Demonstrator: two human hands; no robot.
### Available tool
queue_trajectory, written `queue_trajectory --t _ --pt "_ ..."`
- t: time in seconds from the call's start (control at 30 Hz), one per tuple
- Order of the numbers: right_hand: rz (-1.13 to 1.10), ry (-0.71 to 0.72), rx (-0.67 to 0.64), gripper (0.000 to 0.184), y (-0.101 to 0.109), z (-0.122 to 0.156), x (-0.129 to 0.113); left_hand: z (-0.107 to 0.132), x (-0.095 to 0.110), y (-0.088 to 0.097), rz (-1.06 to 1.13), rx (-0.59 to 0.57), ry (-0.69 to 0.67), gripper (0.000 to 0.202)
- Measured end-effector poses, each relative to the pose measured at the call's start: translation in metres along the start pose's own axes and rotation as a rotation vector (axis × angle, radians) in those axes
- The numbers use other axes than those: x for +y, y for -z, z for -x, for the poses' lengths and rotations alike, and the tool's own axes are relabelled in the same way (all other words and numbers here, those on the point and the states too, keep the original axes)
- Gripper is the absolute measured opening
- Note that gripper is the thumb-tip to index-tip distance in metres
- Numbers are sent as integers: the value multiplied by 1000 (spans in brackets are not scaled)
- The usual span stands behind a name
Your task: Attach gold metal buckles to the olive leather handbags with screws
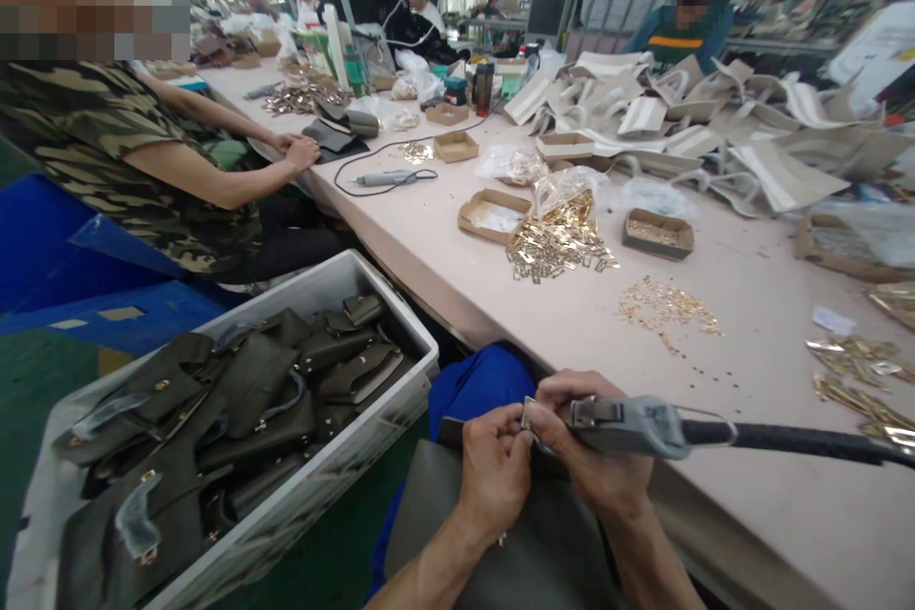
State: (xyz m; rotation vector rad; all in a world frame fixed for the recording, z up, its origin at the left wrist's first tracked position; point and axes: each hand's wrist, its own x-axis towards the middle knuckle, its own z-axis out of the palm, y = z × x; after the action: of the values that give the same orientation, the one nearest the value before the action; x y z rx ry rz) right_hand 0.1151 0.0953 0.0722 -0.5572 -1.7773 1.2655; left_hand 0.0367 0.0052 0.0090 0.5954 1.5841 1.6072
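Observation:
My left hand pinches a small metal buckle at the top edge of a grey-green leather bag piece lying in my lap. My right hand is closed around a grey powered screwdriver, whose black cable runs off to the right. The tool's tip meets the buckle between my two hands. Both hands hover just in front of the table's near edge.
A white crate of dark leather bags stands at my left. Piles of gold fittings, cardboard trays and another screwdriver lie on the long table. A person in camouflage sits at the left; beige bags heap at the back right.

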Motion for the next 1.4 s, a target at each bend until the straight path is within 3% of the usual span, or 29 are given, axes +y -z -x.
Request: queue_trajectory --t 0.23,0.4,0.47,0.8,1.13,1.4 --pt "-81 -4 -62 15 3 -10 -3 0 -20 4 124 45 28 58" --pt "-465 -42 32 13 23 -15 -23 5 -14 4 112 22 53 56" --pt "-497 -35 59 14 27 -13 -26 6 -13 4 97 2 49 51" --pt "-396 -56 137 17 17 12 -6 9 -4 3 70 -46 -10 26" --pt "-320 -60 161 18 11 14 -5 13 -4 4 97 -78 9 24" --pt "-6 63 23 14 1 11 -13 14 1 6 -15 -29 -71 10"
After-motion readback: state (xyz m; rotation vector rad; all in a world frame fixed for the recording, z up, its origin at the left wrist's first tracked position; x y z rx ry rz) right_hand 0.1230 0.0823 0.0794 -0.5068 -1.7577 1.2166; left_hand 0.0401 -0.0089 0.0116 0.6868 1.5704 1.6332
